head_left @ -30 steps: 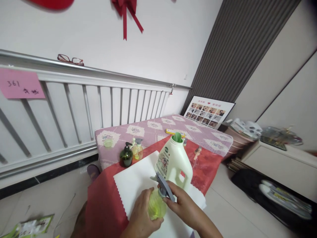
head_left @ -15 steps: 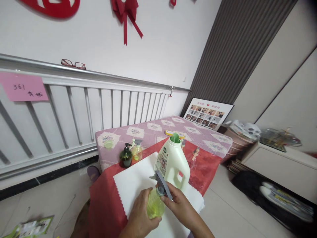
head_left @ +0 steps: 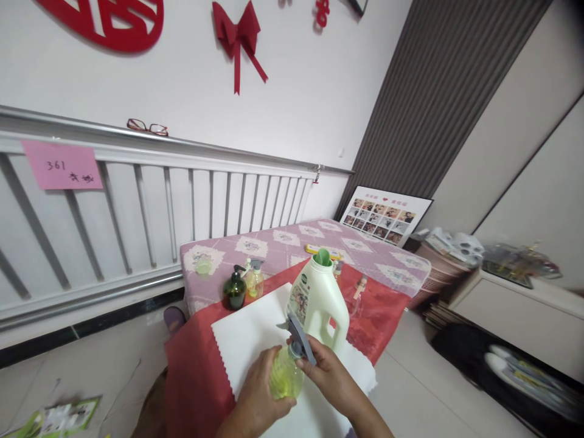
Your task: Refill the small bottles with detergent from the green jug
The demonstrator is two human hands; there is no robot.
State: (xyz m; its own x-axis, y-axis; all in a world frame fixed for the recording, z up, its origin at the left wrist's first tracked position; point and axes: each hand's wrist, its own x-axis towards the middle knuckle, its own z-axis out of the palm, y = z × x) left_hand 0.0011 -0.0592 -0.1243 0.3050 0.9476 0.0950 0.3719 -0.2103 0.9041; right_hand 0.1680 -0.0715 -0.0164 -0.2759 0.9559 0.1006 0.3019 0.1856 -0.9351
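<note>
My left hand [head_left: 260, 389] wraps round a clear pump bottle [head_left: 286, 374] with yellow-green liquid in it. At the bottle's neck, the fingers of my right hand [head_left: 326, 365] close on its grey pump head [head_left: 298, 337]. The head sits on the neck; whether it is fully screwed down I cannot tell. Just behind stands a large pale-green jug [head_left: 317, 298] with a handle, its mouth uncapped and a green piece [head_left: 322, 257] in the opening. A white scallop-edged mat [head_left: 249, 328] lies beneath my hands.
A dark green pump bottle [head_left: 234, 289] and a clear pump bottle [head_left: 254, 281] stand at the back left, near a small pale-green cap [head_left: 203, 266]. A yellow box [head_left: 322, 250] lies behind the jug. Red cloth [head_left: 196, 365] covers part of the table; a radiator [head_left: 182, 194] runs behind.
The head view has tilted slightly upward, so the scene sits a little lower. Both hands keep the same hold on the pump bottle and its head.
</note>
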